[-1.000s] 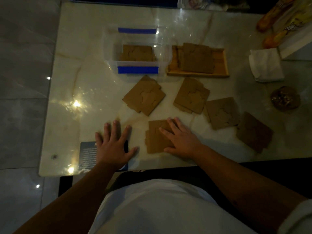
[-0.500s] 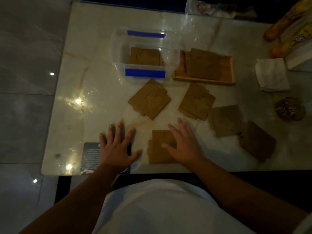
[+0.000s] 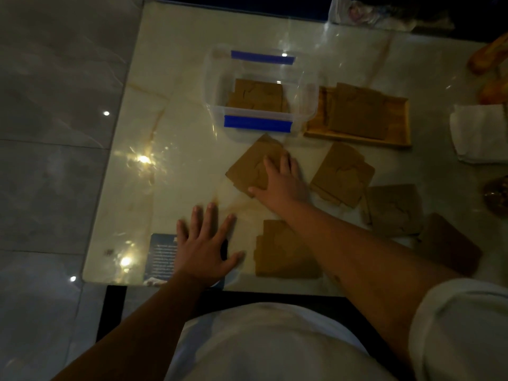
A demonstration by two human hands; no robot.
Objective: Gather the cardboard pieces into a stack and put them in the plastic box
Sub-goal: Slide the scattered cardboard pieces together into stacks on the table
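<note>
While the left hand [image 3: 204, 250] lies flat on the marble table [image 3: 176, 111], fingers spread wide, palm down, holding nothing, the right hand [image 3: 280, 180] is stretched fwd onto the tilted cardboard pile [image 3: 251, 167] just in front of the plastic box [image 3: 309, 92]. R fingers extended and slightly splayed, pressing flat on the pile's right half, thumb at its near edge; open, no grasp visible. L palm partly covers a dark blue card [image 3: 162, 255] and a black object under it, can't ID that one.

Task items: box is clear w/ blue tape strips on near and far rims, some cardboard pieces already inside [image 3: 258, 94]. Wooden tray [image 3: 398, 138] touching the box's right side, more cardboard on it. Loose piles on table: nearest pile [image 3: 277, 251] close to the table edge, partly hidden by the R forearm; another pile [image 3: 342, 173] right of the R hand; one more [image 3: 394, 210] further right; last one [image 3: 450, 243] in deep shadow, edges hard to make out.

Scene v. dim. Folded white cloth [image 3: 478, 136] cut off at right edge. Round dark obj at far right and orange things top right both cropped, can't tell what they are. How many pieces per pile: can't count
</note>
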